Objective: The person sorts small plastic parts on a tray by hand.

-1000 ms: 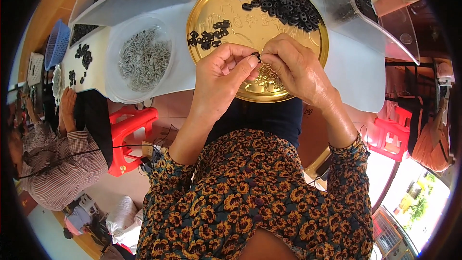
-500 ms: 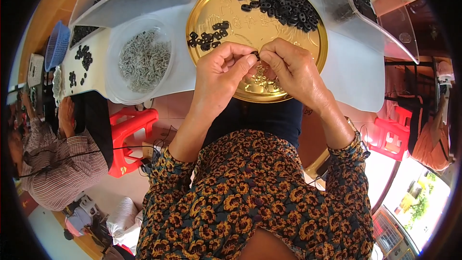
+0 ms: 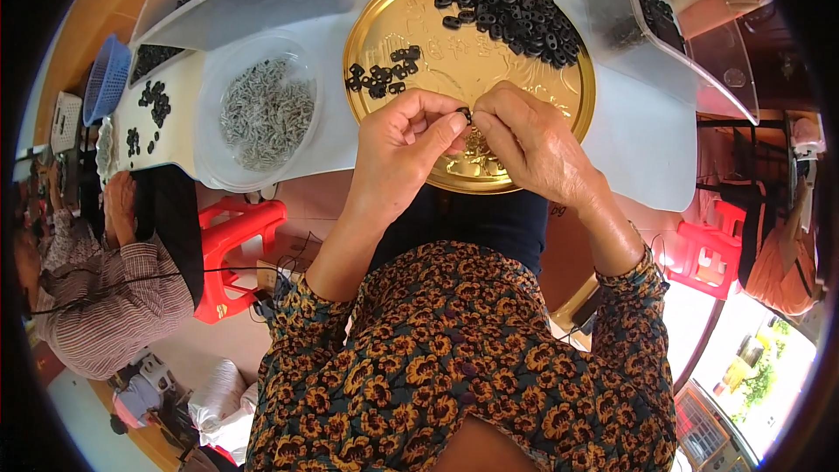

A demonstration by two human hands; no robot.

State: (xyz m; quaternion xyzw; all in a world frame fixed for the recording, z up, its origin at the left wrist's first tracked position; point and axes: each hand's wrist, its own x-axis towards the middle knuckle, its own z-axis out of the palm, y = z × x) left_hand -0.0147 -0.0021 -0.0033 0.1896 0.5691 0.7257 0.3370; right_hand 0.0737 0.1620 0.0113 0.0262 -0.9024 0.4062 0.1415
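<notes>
Over the near part of a round gold tray (image 3: pixel 384 31), my left hand (image 3: pixel 393 153) is closed, its thumb and index finger pinching a small black plastic piece (image 3: pixel 464 112). My right hand (image 3: pixel 546 144) meets it from the other side, fingertips pressed together against the piece; whatever lies between them is too small to make out. A large heap of oval black plastic pieces with holes (image 3: pixel 516 17) covers the tray's far right. Beyond my left hand, a smaller cluster of black pieces (image 3: pixel 383 77) sits at the tray's left edge.
Left of the tray, a clear round tub (image 3: pixel 206 114) holds many small grey metal parts (image 3: pixel 266 114). Clear bins (image 3: pixel 262 0) with black pieces stand far left and right. Red stools (image 3: pixel 229 253) flank me. A co-worker in a striped shirt (image 3: pixel 131 297) sits at left.
The tray and table sit slightly lower in the picture. My hands keep their pinch on the black piece, with the right fingers shifted only a little.
</notes>
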